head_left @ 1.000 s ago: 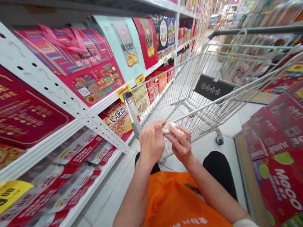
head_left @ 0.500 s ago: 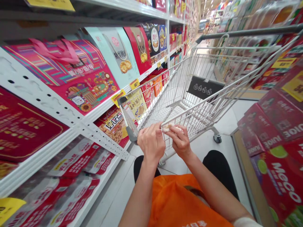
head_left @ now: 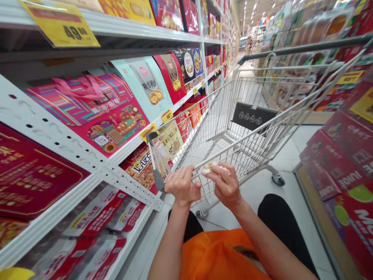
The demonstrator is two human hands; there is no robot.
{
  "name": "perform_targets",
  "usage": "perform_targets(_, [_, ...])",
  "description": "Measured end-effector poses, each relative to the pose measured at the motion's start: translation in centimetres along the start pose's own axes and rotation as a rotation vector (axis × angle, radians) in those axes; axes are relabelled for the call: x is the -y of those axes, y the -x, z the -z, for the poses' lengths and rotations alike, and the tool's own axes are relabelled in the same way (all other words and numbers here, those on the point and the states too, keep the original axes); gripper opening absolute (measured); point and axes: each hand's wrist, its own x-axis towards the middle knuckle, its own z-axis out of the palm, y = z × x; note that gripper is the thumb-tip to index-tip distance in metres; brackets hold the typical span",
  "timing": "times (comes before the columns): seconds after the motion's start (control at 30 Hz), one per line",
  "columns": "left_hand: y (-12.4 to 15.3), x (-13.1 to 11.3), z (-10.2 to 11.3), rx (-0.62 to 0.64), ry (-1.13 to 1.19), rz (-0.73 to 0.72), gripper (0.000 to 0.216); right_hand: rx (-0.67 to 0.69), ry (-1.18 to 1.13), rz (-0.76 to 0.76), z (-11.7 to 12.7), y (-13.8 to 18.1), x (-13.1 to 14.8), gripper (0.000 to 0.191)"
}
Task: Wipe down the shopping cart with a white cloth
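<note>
A metal wire shopping cart [head_left: 215, 116] stands in front of me, its near end with a grey corner piece [head_left: 157, 179] close to my knees. My left hand [head_left: 182, 187] is closed over the top rail at that near end. To its right, my right hand [head_left: 225, 184] pinches a crumpled white cloth [head_left: 208, 168] with brownish stains and presses it on the same rail. Part of the cloth is hidden under the fingers. The inside of the cart's basket shows only bare wire and a black panel [head_left: 253, 116] at the far end.
Shelves [head_left: 125, 151] with boxed and bagged snacks run along the left. Stacked red drink cartons [head_left: 344, 155] stand on a low platform at right. The cart's grey handle [head_left: 305, 46] is at the far end; a caster wheel [head_left: 278, 180] rests on the tiled floor.
My right hand with the cloth has shifted slightly right along the rail, widening the gap to my left hand. The left stays on the rail with its thumb further out. My view has tilted up.
</note>
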Motion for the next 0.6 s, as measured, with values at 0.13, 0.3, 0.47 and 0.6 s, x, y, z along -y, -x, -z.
perform_targets(0.13, [0.1, 0.7, 0.6, -0.034, 0.011, -0.021, 0.079, -0.044, 0.013, 0.041, -0.6, -0.2, -0.3, 0.036])
perform_targets(0.3, [0.3, 1.4, 1.1, -0.041, 0.022, -0.041, 0.078, 0.017, -0.065, 0.03, -0.2, 0.1, -0.6, 0.034])
perform_targets(0.47, [0.4, 2.0, 1.5, -0.021, 0.022, -0.048, 0.077, -0.032, -0.051, 0.042, 0.5, 0.2, -1.2, 0.037])
perform_targets(0.6, [0.5, 3.0, 1.7, -0.052, 0.058, -0.056, 0.078, 0.027, -0.088, 0.012, 1.0, 0.4, -1.2, 0.041])
